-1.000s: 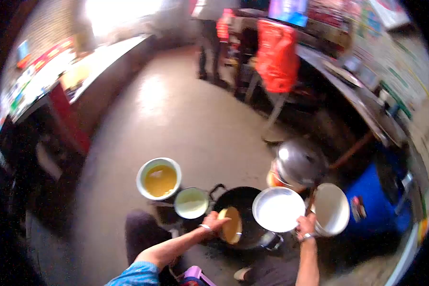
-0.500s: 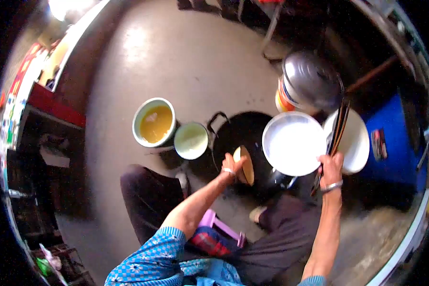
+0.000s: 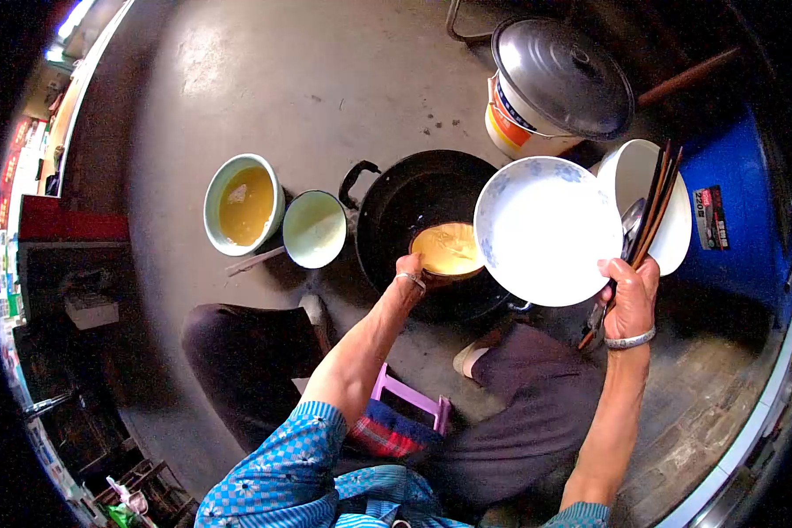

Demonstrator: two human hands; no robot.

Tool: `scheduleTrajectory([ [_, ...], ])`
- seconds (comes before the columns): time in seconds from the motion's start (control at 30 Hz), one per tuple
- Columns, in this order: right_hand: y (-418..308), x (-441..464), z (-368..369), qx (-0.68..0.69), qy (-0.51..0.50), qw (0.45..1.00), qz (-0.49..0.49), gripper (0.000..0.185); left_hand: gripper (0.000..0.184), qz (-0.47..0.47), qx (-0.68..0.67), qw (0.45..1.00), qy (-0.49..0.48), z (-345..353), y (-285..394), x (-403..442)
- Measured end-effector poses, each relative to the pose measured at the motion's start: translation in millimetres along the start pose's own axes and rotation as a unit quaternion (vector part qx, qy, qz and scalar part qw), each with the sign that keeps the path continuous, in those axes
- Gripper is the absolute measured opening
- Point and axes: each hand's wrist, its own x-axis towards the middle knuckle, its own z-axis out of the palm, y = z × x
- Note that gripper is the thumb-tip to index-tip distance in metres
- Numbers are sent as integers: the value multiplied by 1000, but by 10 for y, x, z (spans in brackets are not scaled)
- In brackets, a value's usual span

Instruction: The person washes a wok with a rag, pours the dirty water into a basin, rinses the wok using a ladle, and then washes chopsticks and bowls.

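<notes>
My left hand [image 3: 410,269] grips the edge of a round yellow bowl [image 3: 447,249], held over the black wok [image 3: 396,198]. Its inside faces up, smooth and shiny. In my right hand [image 3: 630,295] are a white plate [image 3: 546,231] with faint blue patterns and a bundle of brown chopsticks [image 3: 658,207], along with a metal spoon [image 3: 632,216]. The plate overlaps the wok's right side. Left of the wok stand a pale green pan [image 3: 314,230] with a handle and a bowl of yellow liquid [image 3: 246,204].
Behind the plate is a white bucket [image 3: 675,231] beside a blue container [image 3: 735,211]. A metal lid [image 3: 563,77] covers an orange-and-white bucket [image 3: 507,125] at the back. A pink stool [image 3: 414,396] is between my legs. Dark shelving [image 3: 70,308] lines the left.
The view has tilted down toward the floor. The yellow bowl has turned from steeply tilted to nearly level, its inside now showing. The chopsticks and plate stay in my right hand.
</notes>
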Motion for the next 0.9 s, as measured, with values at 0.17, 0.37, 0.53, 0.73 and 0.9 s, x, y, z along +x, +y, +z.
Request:
scheduleTrajectory([
  [0.17, -18, 31, 16, -26, 6, 1000, 1, 24, 28, -2, -160, 981, -112, 104, -207, 315],
  [0.37, -74, 7, 179, 6, 6, 1000, 2, 25, 43, 61, -250, 959, -115, 63, -120, 191],
  [0.53, -29, 10, 210, -5, 20, 1000, 2, 25, 36, 262, -136, 950, -100, -107, 81, 195],
  [0.73, -44, 5, 195, 1, 0, 1000, 9, 23, 37, 442, 122, 889, -24, -243, 347, 75],
  [0.9, -59, 5, 158, 5, -20, 1000, -6, 20, 18, 434, 402, 806, 28, -318, 576, 79],
])
